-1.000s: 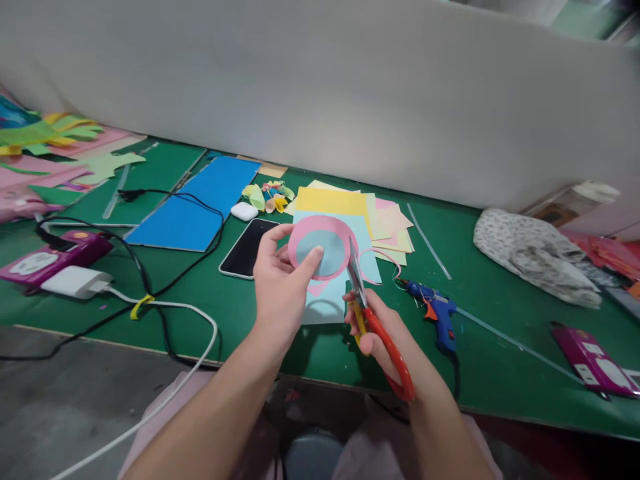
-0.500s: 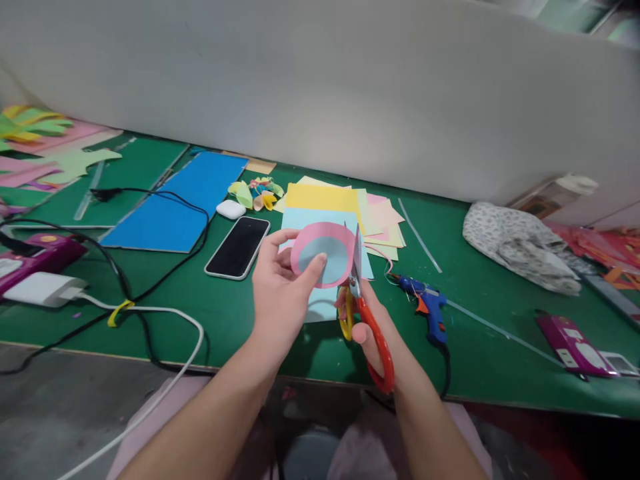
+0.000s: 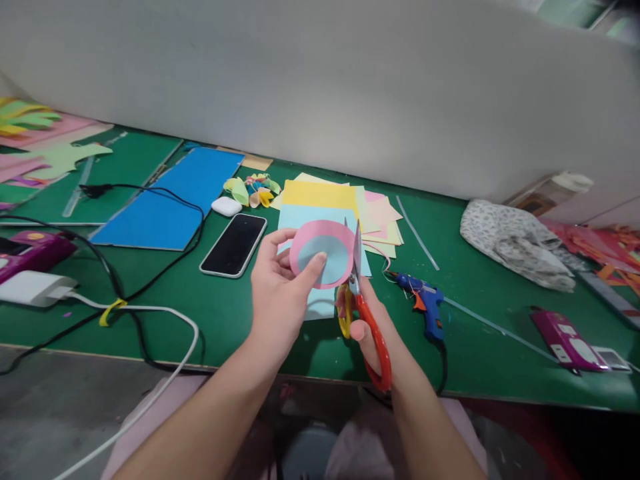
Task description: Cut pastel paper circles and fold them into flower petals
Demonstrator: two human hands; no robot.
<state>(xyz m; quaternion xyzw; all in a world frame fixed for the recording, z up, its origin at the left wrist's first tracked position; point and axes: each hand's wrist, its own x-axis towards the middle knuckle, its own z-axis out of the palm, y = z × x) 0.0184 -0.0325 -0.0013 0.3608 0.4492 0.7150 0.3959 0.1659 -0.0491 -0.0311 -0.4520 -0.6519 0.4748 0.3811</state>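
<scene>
My left hand point(image 3: 283, 287) pinches a round paper piece, a pink disc point(image 3: 325, 229) with a smaller light blue circle point(image 3: 333, 257) on its face, thumb on the front. Red and yellow handled scissors point(image 3: 373, 327) are in my right hand point(image 3: 383, 317), their blades pointing up at the disc's right edge. The blades look slightly parted. Below and behind the disc lie light blue sheets point(image 3: 320, 308) and a yellow sheet point(image 3: 320, 194) on the green table point(image 3: 240, 333).
A phone point(image 3: 235, 245), white case point(image 3: 227, 207), blue board point(image 3: 173, 200) and cables lie left. To the right are a blue glue gun point(image 3: 423, 300), clear glue sticks, a patterned cloth point(image 3: 515, 243) and a purple device point(image 3: 570, 340). Small paper flowers point(image 3: 255, 190) sit behind the phone.
The view has shifted slightly, so the table items appear a little further left. Both hands keep nearly the same hold on the disc and scissors.
</scene>
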